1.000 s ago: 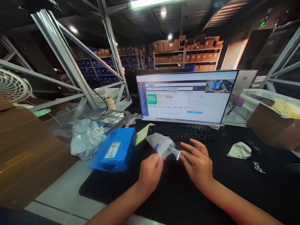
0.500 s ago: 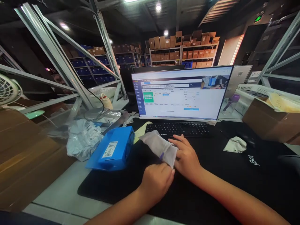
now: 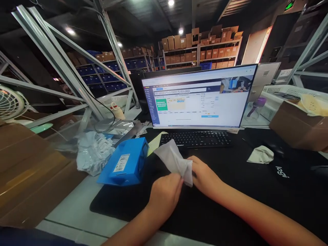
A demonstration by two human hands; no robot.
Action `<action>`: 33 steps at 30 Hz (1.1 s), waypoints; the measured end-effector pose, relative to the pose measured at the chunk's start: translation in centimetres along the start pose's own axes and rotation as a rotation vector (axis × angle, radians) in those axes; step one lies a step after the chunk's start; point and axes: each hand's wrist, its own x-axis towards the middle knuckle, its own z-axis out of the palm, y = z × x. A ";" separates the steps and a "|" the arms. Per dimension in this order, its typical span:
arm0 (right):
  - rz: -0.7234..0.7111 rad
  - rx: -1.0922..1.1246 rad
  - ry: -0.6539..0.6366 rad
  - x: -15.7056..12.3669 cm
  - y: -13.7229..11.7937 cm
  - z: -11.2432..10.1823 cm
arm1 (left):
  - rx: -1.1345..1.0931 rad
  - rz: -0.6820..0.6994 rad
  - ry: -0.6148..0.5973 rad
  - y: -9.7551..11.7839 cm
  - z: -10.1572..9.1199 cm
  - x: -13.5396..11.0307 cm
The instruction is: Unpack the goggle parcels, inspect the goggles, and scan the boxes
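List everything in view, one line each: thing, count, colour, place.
pouch: one, pale grey, held over the mat
box: one, blue, left of the pouch
monitor: one, lit, behind the keyboard
keyboard: one, black, under the monitor
mat: one, black, covering the desk
plastic wrap: one heap, grey-white, left of the box
crumpled paper: one, pale, right on the mat
carton: one, brown, far right
fan: one, white, far left
shelves: several, loaded with brown and blue stock, background
left hand: fingers pinch the pouch's lower end
right hand: fingers grip the pouch's right edge
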 end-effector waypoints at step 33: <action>0.762 0.554 0.031 1.5 10.8 -12.6 | -0.445 -0.167 -0.353 -6.3 -1.5 -1.6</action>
